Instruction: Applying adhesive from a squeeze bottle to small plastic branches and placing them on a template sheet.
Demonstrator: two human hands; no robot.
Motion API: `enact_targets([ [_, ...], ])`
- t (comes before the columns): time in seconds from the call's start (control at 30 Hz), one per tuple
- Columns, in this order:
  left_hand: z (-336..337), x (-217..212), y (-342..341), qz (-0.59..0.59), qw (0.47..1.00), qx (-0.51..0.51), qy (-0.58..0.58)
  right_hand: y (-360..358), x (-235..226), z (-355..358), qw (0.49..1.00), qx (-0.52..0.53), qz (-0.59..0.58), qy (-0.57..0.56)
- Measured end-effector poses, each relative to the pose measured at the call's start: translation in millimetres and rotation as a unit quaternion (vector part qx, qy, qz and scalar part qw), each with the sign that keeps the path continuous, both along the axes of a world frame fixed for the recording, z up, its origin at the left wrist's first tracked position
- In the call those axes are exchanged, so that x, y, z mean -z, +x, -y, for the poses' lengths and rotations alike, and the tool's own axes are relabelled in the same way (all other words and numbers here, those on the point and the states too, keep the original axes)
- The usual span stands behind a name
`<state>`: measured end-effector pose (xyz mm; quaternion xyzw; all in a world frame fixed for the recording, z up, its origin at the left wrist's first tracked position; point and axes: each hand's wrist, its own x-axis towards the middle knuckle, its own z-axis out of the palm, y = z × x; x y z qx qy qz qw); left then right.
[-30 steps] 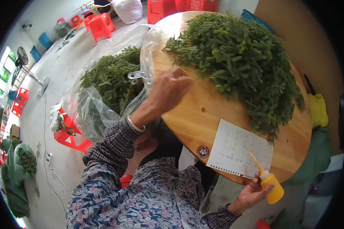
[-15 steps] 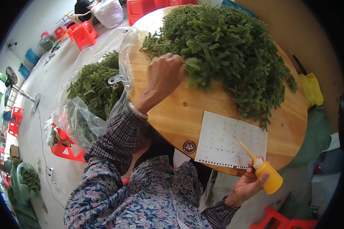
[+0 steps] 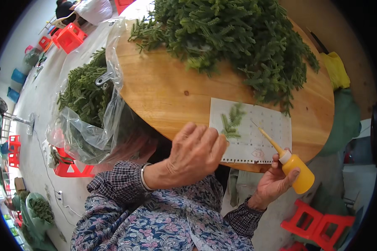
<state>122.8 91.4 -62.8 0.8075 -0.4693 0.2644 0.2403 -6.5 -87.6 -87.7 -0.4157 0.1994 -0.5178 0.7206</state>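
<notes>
My left hand (image 3: pixel 197 154) is closed in a pinch in front of the table's near edge. From its fingers sticks out a small green fir-like sprig (image 3: pixel 233 121), slightly blurred, above a white calendar sheet (image 3: pixel 276 121). My right hand (image 3: pixel 276 184) grips a yellow squeeze bottle (image 3: pixel 298 175) at the right. Its long thin nozzle points up and left over the sheet. A large pile of green sprigs (image 3: pixel 238 46) covers the far part of the round wooden table (image 3: pixel 163 96).
A clear plastic bag (image 3: pixel 94 136) full of greenery hangs at the table's left edge, with a metal clip (image 3: pixel 102 79) on it. Red stools (image 3: pixel 318 224) stand at the lower right and left. A yellow cloth (image 3: pixel 335 69) lies at the right.
My left hand has come from the edge of the pile back toward my body, bringing a sprig over the sheet. My right hand still holds the bottle. The view has shifted slightly.
</notes>
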Motion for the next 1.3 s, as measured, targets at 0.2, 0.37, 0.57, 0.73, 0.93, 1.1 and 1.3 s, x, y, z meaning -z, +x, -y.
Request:
enact_targets([
  [0.2, 120.2, 58.5, -53.2, -0.167, 0.981, 0.103, -0.011, -42.4, 64.7, 108.9, 0.999, 0.027, -0.017, 0.023],
  [0.37, 228.1, 127.6, -99.2, -0.188, 0.975, 0.119, 0.019, -88.6, 125.4, 228.8, 1.000, 0.002, 0.009, 0.005],
  [0.57, 242.1, 139.8, -107.1, -0.228, 0.958, 0.171, 0.032, -97.9, 130.4, 239.1, 1.000, 0.013, 0.006, 0.009],
  [0.73, 247.9, 131.0, -108.6, -0.267, 0.940, 0.213, 0.019, -102.3, 128.6, 240.1, 1.000, 0.010, 0.012, 0.015],
  [0.93, 260.0, 145.5, -80.5, -0.103, 0.968, 0.230, -0.003, -107.2, 129.5, 244.3, 0.999, 0.005, 0.025, 0.021],
  [1.1, 259.5, 155.3, -83.7, -0.114, 0.969, 0.220, 0.014, -110.8, 128.3, 241.4, 0.999, 0.009, 0.029, 0.033],
  [1.3, 266.6, 161.5, -96.6, -0.117, 0.978, 0.173, -0.004, -113.6, 128.5, 237.2, 0.998, 0.004, 0.038, 0.039],
])
